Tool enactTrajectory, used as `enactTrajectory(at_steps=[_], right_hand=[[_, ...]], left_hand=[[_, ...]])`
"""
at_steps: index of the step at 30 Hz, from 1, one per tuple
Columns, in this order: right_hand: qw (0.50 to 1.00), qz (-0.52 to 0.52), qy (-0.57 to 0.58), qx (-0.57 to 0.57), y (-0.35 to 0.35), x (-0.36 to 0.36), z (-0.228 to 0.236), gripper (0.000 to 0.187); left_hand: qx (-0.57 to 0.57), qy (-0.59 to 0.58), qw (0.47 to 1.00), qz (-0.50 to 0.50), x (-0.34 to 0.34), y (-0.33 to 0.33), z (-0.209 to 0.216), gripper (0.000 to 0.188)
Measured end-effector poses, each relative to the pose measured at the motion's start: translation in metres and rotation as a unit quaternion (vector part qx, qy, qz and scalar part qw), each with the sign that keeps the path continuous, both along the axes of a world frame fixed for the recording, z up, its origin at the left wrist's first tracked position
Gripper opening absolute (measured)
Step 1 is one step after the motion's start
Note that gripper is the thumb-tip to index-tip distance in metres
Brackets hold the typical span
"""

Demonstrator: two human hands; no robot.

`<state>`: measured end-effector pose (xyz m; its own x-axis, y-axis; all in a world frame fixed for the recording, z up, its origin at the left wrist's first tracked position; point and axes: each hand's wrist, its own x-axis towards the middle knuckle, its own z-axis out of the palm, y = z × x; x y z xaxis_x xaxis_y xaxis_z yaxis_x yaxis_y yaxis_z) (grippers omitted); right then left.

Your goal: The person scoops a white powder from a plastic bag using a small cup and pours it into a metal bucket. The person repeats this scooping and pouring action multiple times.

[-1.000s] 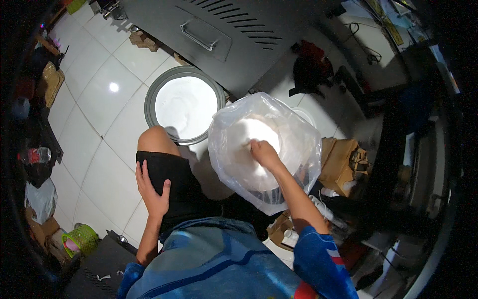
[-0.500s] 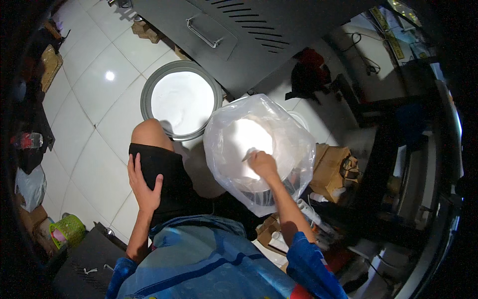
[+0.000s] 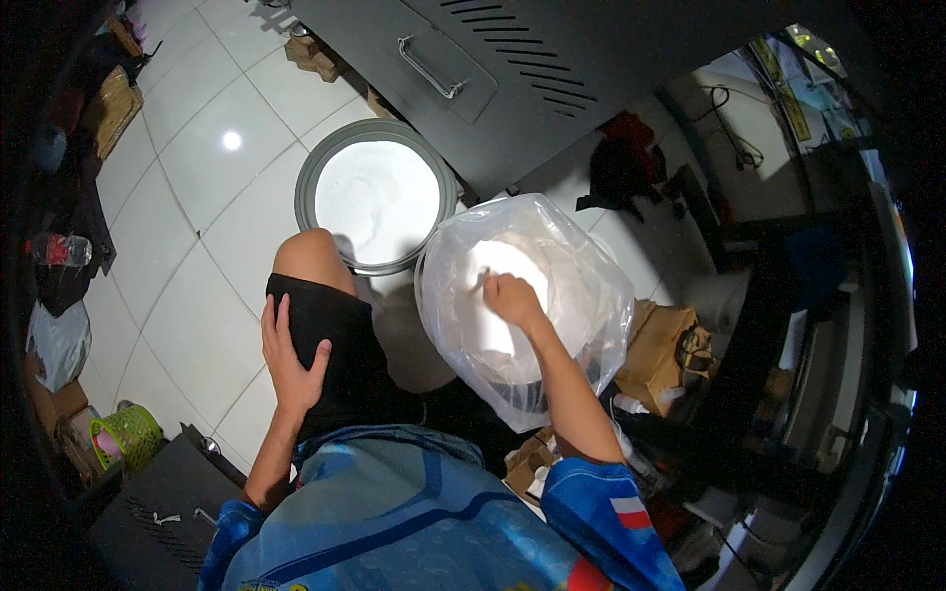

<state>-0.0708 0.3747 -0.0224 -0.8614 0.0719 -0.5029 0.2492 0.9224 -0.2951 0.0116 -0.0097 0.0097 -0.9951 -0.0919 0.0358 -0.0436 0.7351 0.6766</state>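
Note:
My right hand (image 3: 512, 298) reaches into a tub lined with a clear plastic bag (image 3: 601, 281). White powder (image 3: 493, 330) fills the inside, brightly lit. The fingers are closed around a small tool, perhaps a spoon or scoop; only a bit of it shows past the fingertips, so its kind is unclear. My left hand (image 3: 294, 355) rests on my left thigh, fingers spread over the black shorts (image 3: 335, 345), holding nothing. Beyond my left knee stands a round grey tub (image 3: 307, 197) with smooth white material in it, its surface slightly swirled.
A dark metal cabinet (image 3: 493, 128) with a handle and slots stands just past the tubs. Cardboard boxes (image 3: 655, 350) lie right of the bag. A green basket (image 3: 128, 438) and a plastic bag (image 3: 59, 345) sit at the left on white tiles (image 3: 197, 295).
My right hand has moved slightly left and farther away inside the bag, still gripping the small tool. The view has shifted a little. My left hand stays on the thigh.

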Motion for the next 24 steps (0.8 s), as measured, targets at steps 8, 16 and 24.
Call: enactTrajectory(at_steps=[8,16,24], right_hand=[[0.998,0.019,-0.044,0.050,0.053,-0.023,-0.016,0.055],[0.992,0.095,0.087,0.009,-0.025,-0.042,-0.052,0.043],[0.995,0.094,-0.011,-0.037,0.017,-0.018,0.004,0.047]], left_hand=[[-0.002,0.001,1.000,-0.007,0.002,0.000,0.000,0.081],[0.011,0.005,1.000,-0.013,0.002,0.005,0.001,0.080],[0.006,0.013,1.000,-0.021,0.003,0.010,-0.001,0.078]])
